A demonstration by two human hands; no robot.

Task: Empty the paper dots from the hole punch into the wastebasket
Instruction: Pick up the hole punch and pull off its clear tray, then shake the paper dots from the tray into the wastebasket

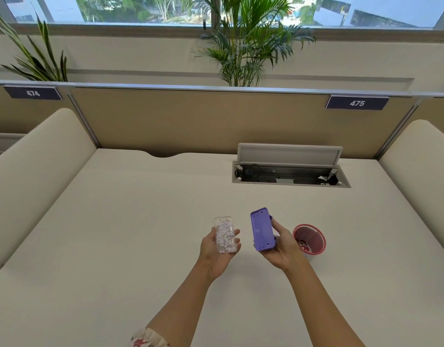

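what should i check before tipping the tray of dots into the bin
1. Clear tray off the purple hole punch: ok.
2. Left hand holding the tray level, dots inside: ok.
3. Right hand gripping the punch: ok.
4. Pink mesh wastebasket upright on the desk: ok.
5. Tray over the wastebasket: not ok, the punch sits between them.
6. Dots spilled on the desk: cannot tell.

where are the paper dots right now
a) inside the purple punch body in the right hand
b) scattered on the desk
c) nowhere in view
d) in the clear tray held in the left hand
d: the clear tray full of dots lies in the left hand, apart from the purple punch body held in the right hand.
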